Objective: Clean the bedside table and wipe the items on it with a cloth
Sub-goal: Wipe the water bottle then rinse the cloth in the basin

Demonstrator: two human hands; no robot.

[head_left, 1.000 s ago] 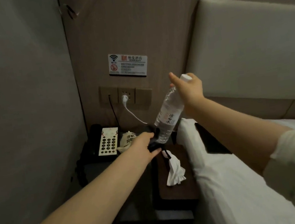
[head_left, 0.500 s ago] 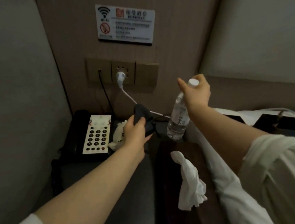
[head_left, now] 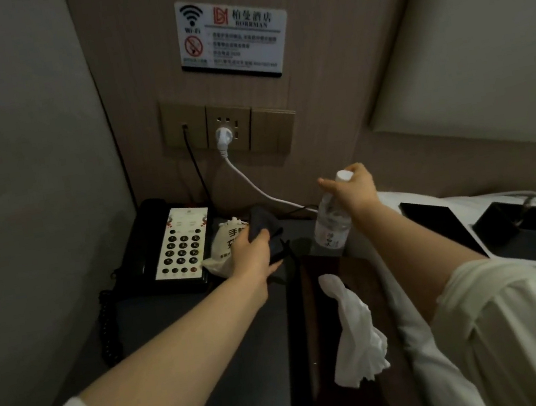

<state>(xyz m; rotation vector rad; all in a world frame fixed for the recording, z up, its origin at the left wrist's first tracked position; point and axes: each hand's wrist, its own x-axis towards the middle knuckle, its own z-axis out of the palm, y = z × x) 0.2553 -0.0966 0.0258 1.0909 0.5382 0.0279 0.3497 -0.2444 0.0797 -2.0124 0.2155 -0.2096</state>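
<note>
Over the dark bench (head_left: 190,344), the left hand (head_left: 253,256) grips a dark cloth (head_left: 265,229) beside the telephone (head_left: 171,245). Right hand (head_left: 354,190) holds a water bottle (head_left: 331,225) by its capped neck, base at the bench's rear edge.

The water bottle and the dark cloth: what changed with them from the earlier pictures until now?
The right hand lowered the water bottle from a tilt in the air to nearly upright at the bedside table, gripping its cap end throughout. The left hand picked up the dark cloth and still holds it. The phone, white tissue and white plug stayed put.
</note>
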